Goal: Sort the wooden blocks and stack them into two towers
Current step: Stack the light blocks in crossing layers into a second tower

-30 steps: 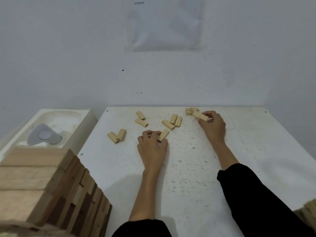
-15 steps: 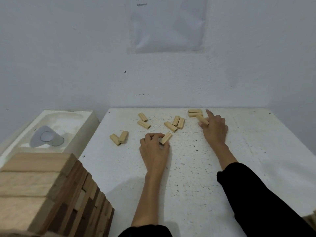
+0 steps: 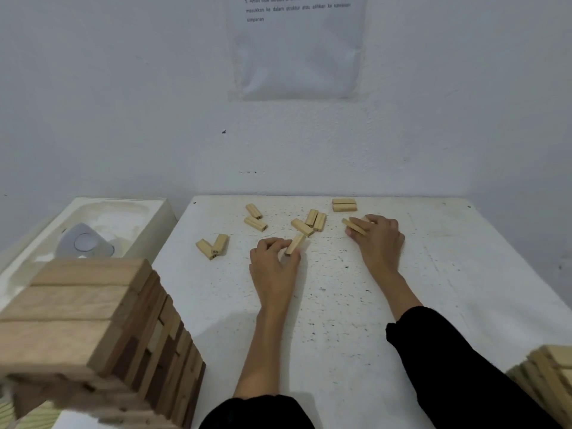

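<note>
Wooden block [image 3: 295,244] pinched in left hand [image 3: 274,264]; right hand [image 3: 380,238] grips another block [image 3: 353,226], both low over white table [image 3: 340,305].

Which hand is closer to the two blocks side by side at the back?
Right. The right hand, gripping one block, is just in front of that pair; the left hand, gripping another block, lies farther off, to its left.

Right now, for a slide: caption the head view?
Left hand pinches a block, right hand holds a second block, on a table beside a tower.
</note>
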A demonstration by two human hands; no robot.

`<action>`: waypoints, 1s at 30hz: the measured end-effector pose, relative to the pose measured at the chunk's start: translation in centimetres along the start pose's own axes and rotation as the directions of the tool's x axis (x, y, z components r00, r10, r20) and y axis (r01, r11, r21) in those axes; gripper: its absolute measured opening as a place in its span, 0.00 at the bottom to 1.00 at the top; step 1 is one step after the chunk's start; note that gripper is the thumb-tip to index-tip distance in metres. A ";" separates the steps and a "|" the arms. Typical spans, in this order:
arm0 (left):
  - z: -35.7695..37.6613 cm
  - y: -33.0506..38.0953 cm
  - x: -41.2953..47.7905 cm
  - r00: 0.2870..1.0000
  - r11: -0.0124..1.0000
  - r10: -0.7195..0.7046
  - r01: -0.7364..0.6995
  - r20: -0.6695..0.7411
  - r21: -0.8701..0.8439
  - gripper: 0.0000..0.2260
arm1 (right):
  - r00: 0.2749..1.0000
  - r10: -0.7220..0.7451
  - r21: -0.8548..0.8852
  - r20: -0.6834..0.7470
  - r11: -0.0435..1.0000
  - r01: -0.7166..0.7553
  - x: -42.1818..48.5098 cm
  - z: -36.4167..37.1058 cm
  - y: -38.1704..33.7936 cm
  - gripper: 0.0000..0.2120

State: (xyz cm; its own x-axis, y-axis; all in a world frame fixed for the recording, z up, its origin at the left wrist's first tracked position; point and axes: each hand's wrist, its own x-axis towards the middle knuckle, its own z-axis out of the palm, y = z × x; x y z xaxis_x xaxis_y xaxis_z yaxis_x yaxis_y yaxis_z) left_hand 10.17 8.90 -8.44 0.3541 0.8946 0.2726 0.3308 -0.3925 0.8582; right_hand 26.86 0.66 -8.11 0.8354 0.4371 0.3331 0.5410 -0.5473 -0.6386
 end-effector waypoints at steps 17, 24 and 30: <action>-5.5 0.9 -8.7 0.992 0.987 0.041 -0.059 0.120 0.150 0.10 | 0.946 -0.220 0.297 0.237 0.944 0.145 -17.9 -6.3 -0.1 0.19; -7.6 0.8 -13.6 0.983 0.953 0.085 -0.127 0.162 0.274 0.08 | 0.877 -0.311 0.341 0.367 0.922 0.184 -21.1 -8.6 0.8 0.18; -8.7 1.3 -14.6 0.937 0.939 0.102 -0.202 0.333 0.280 0.13 | 0.974 -0.171 0.088 0.148 0.983 0.160 -22.0 -10.5 0.6 0.13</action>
State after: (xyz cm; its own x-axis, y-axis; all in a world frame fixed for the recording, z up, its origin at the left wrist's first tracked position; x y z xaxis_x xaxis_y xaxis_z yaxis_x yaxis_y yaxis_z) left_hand -2.16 -2.83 -7.55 0.6573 0.7272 0.1979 0.4838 -0.6084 0.6291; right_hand 9.82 -16.73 -8.52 0.7067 0.6251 0.3313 0.6567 -0.4054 -0.6359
